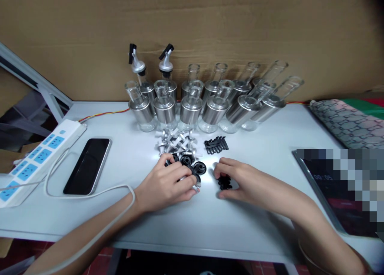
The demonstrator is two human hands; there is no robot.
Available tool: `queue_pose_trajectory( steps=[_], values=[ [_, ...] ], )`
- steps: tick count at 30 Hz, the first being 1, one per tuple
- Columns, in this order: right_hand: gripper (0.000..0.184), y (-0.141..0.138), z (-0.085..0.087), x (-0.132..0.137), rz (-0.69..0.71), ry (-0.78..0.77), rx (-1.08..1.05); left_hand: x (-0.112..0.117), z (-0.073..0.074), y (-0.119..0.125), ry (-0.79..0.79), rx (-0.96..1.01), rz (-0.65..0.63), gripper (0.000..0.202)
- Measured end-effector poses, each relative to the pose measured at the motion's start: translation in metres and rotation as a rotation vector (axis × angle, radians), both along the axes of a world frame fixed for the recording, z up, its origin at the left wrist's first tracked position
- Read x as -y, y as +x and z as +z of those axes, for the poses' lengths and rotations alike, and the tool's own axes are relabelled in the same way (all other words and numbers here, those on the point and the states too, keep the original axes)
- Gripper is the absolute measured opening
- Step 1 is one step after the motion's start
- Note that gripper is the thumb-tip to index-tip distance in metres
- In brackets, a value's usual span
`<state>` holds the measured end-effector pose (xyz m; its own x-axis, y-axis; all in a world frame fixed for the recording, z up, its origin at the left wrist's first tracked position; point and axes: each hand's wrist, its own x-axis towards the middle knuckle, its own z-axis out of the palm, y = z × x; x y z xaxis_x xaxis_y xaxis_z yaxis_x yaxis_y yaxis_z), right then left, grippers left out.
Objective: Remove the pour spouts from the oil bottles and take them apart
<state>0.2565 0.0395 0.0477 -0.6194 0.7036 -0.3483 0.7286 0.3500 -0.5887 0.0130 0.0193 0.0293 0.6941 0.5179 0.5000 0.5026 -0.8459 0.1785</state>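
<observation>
My left hand (168, 183) rests on the white table (192, 223), fingers curled over black round caps (196, 168) and a white spout piece at its fingertips. To its right, my right hand (240, 181) lies with fingers bent around a small heap of black ring parts (224, 182). A pile of white and silver spout pieces (177, 143) lies just beyond the left hand. A bundle of black clips (216, 144) lies beyond the right hand. Several glass bottles with steel collars (210, 103) stand in rows at the back; two at the left carry fitted pourers (138, 65).
A black phone (87, 165) and a white power strip (36, 157) with its cable lie at the left. A tablet-like screen (339, 191) sits at the right edge, patterned cloth (345, 121) behind it. A cardboard wall (192, 27) backs the table.
</observation>
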Motion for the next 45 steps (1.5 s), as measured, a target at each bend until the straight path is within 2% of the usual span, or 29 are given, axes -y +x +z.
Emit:
queue_pose_trajectory(
  steps=[4,7,11,14,17,19,21,25,29,36,42,45],
  values=[
    [0.023,0.003,-0.001,-0.002,-0.012,0.021,-0.051,0.001,0.001,0.0,-0.057,0.028,-0.008,0.014],
    [0.027,-0.002,0.006,-0.001,-0.044,0.097,-0.155,0.004,0.002,0.002,-0.134,0.063,-0.003,0.013],
    [0.025,-0.016,0.012,0.007,-0.03,0.212,-0.335,0.007,0.0,0.004,-0.212,-0.007,-0.012,0.031],
    [0.013,-0.025,0.008,0.012,-0.018,0.396,-0.409,0.007,-0.002,0.004,-0.227,-0.035,-0.037,0.036],
    [0.01,-0.03,0.001,0.014,0.006,0.617,-0.452,0.007,-0.003,0.003,-0.203,0.09,-0.045,0.03],
    [0.007,-0.033,-0.001,0.016,0.017,0.68,-0.489,0.006,-0.003,0.002,-0.184,0.179,-0.049,0.027],
    [0.007,-0.035,-0.001,0.017,0.023,0.695,-0.526,0.005,-0.002,0.001,-0.175,0.226,-0.038,0.028],
    [0.019,-0.038,0.0,0.02,0.051,0.699,-0.531,0.006,-0.002,-0.001,-0.197,0.21,-0.016,0.033],
    [0.015,-0.043,-0.001,0.023,0.061,0.662,-0.516,0.006,-0.004,-0.002,-0.166,0.244,-0.063,0.041],
    [0.014,-0.043,-0.002,0.024,-0.003,0.604,-0.538,0.003,-0.007,-0.004,-0.199,0.285,-0.128,0.053],
    [0.004,-0.043,0.001,0.027,-0.13,0.627,-0.547,0.005,0.0,-0.002,-0.128,0.301,-0.089,0.043],
    [0.001,-0.043,0.002,0.028,-0.114,0.656,-0.614,0.007,0.004,0.0,-0.087,0.278,-0.037,0.033]
  ],
)
